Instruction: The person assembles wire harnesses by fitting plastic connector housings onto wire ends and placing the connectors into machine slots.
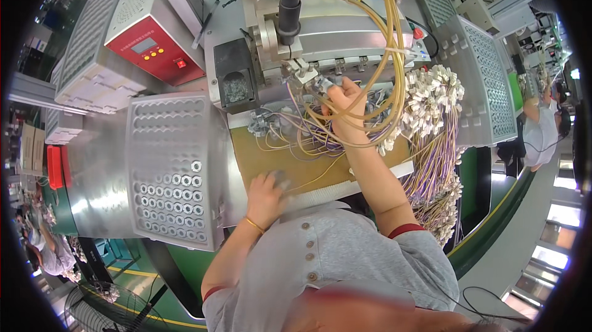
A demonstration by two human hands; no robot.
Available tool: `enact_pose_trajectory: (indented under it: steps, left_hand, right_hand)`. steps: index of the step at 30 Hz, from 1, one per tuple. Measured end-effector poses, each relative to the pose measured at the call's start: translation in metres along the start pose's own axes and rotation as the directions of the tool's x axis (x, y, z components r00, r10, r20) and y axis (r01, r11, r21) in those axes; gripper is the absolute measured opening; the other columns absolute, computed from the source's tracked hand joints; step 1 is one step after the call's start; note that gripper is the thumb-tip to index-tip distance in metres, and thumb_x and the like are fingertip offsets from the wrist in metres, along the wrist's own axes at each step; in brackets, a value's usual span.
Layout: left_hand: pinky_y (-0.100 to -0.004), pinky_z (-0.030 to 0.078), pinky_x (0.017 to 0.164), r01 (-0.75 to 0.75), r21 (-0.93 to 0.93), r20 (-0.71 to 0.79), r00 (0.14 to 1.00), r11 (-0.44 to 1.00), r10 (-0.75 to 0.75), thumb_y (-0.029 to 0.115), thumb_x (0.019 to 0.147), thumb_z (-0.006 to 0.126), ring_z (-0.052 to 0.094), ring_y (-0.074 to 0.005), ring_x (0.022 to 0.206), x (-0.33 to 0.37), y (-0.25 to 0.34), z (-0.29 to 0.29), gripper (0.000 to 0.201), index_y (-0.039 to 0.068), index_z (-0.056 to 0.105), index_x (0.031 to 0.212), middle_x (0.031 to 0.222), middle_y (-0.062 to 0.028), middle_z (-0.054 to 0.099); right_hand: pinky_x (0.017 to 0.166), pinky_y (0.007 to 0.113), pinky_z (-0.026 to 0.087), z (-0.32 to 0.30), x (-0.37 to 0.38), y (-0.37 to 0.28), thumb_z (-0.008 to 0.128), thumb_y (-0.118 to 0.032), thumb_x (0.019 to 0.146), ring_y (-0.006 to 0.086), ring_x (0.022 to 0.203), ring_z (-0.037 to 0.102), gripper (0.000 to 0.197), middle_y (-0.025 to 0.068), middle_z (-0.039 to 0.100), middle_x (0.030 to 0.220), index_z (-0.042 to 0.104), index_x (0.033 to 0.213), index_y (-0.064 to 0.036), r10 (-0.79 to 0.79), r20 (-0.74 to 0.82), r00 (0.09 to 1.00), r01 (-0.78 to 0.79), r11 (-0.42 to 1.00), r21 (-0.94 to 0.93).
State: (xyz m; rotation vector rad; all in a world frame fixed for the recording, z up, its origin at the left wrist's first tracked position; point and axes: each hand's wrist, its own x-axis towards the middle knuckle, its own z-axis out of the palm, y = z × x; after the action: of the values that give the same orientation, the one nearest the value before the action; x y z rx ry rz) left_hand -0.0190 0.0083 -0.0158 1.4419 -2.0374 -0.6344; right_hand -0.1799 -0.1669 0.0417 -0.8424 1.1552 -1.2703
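Note:
My right hand [345,107] reaches up to the metal head [300,70] of a bench machine. Its fingers are curled closed around a small pale grey part [320,84] at that head. Lower and to the left, over the tan work mat [253,153], is my left hand [265,199], its fingers curled and partly blurred. A small grey piece [282,179], smeared by motion, shows at its fingertips, and a thin yellow wire [317,178] runs from there toward the right. Between the hands and the machine lies a tangle of purple and yellow wires [311,134] with grey parts [260,124].
Left of the mat is a clear plastic tray [169,174] of metal rings. A red-fronted control box [157,57] stands behind it. White-connector wire bundles [431,103] hang at the right, near another tray [484,79]. Yellow hoses [394,36] loop over my right forearm. Co-workers appear at both sides.

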Motion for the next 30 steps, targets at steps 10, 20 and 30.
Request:
enact_pose_trajectory:
  steps: [10,20,30]
  left_hand:
    - [-0.0332,0.041,0.059,-0.023,0.125,-0.095,0.995,0.992,0.035,0.007,0.062,0.06,0.052,-0.0223,0.07,-0.013,-0.005,0.008,0.01,0.006,0.058,0.072,0.08,-0.0065,0.056]
    - [-0.0301,0.044,0.051,-0.011,-0.122,-0.39,0.92,0.993,-0.038,-0.005,0.061,0.061,0.055,-0.0231,0.058,0.015,0.023,-0.033,0.023,0.0,0.06,0.084,0.072,-0.0112,0.059]
    - [-0.039,0.042,0.069,0.407,0.117,-0.709,0.673,0.906,-0.211,0.006,0.06,0.061,0.051,-0.0348,0.078,-0.005,-0.053,-0.075,0.024,0.002,0.06,0.084,0.089,-0.016,0.055]
  right_hand:
    - [0.04,0.026,0.044,0.023,-0.001,0.021,0.05,-0.007,0.074,0.0147,0.045,0.051,0.009,0.0057,0.049,0.054,0.049,0.072,0.001,-0.052,-0.148,0.988,0.076,0.984,0.16]
    - [0.046,0.027,0.038,-0.013,-0.046,-0.023,0.059,-0.008,0.07,0.0137,0.05,0.049,0.012,0.0062,0.051,0.057,0.057,0.079,0.0002,-0.379,0.548,0.746,0.663,0.509,-0.549]
    - [0.053,0.022,0.039,-0.04,-0.062,-0.015,0.056,-0.005,0.075,0.008,0.061,0.049,0.018,0.0041,0.057,0.076,0.059,0.092,0.0002,0.021,0.601,0.799,0.302,0.85,-0.432]
